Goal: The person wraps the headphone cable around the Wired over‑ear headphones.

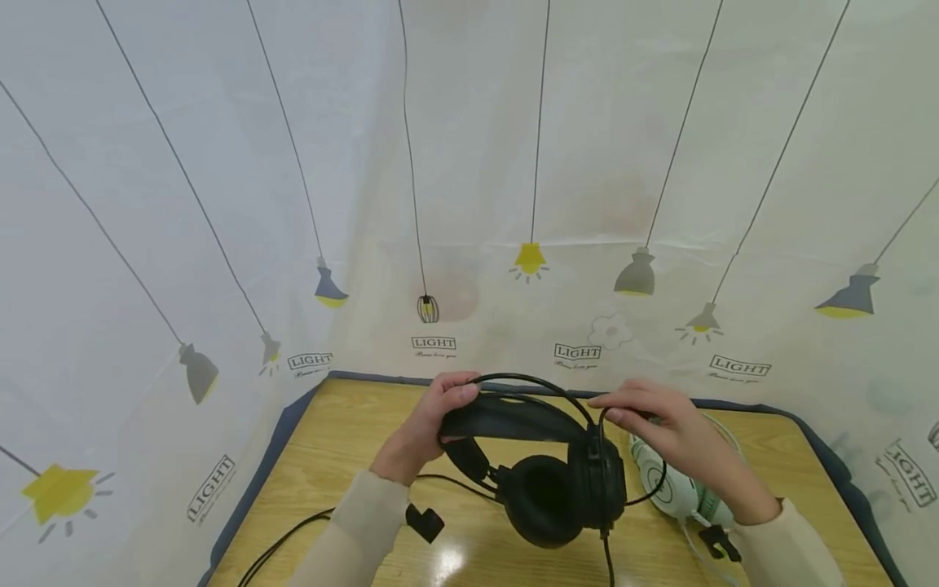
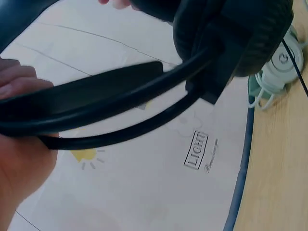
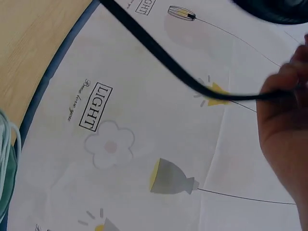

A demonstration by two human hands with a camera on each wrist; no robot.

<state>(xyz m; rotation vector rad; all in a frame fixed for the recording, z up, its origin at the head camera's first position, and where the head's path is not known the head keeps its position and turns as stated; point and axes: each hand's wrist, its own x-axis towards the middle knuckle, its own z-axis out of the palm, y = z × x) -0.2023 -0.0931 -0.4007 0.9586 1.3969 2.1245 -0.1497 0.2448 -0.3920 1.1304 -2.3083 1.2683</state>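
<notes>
Black over-ear headphones (image 1: 539, 501) are held up over the wooden table, ear cups toward the near side. My left hand (image 1: 429, 424) grips the padded headband (image 2: 106, 91), thumb on one side and fingers on the other. On the right, my right hand (image 1: 675, 432) pinches a thin black cable (image 3: 163, 57) between thumb and fingers, beside the upper end of the right ear cup (image 1: 597, 481). From those fingers the cable bends down past the ear cup. The far ear cup is partly hidden behind the headband in the left wrist view.
Pale green-and-white headphones (image 1: 671, 485) with a light cord lie on the table (image 1: 352, 440) at the right, partly under my right forearm. More black cable (image 1: 282, 538) runs across the left side. A lamp-printed cloth (image 1: 477, 163) with a blue edge encloses the table's back and sides.
</notes>
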